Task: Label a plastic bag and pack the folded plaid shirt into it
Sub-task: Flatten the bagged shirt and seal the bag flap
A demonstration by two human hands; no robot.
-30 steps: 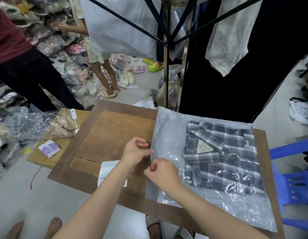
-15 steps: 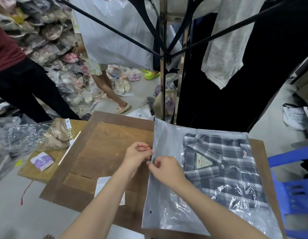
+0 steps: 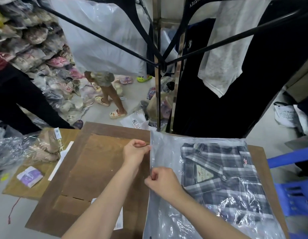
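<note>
A clear plastic bag (image 3: 167, 152) lies flat on the right half of the brown wooden table (image 3: 98, 163). The folded dark plaid shirt (image 3: 224, 178), with a paper tag at its collar, is inside it. My left hand (image 3: 135, 151) pinches the bag's left edge near the far corner. My right hand (image 3: 162, 182) pinches the same edge closer to me, thumb and fingers closed on the plastic. A white label sheet (image 3: 119, 219) lies on the table, mostly hidden under my left forearm.
A smaller table at left holds bagged goods (image 3: 25, 150), a purple-white packet (image 3: 29, 176) and a white strip (image 3: 61, 163). A blue plastic chair (image 3: 294, 194) stands right. A black garment rack (image 3: 158, 64) with hanging clothes rises behind. Two people stand beyond, by piles of bagged shoes.
My hands have drawn apart along the bag's left edge: the left hand moved farther away, the right stayed nearer. The camera view tilted up slightly.
</note>
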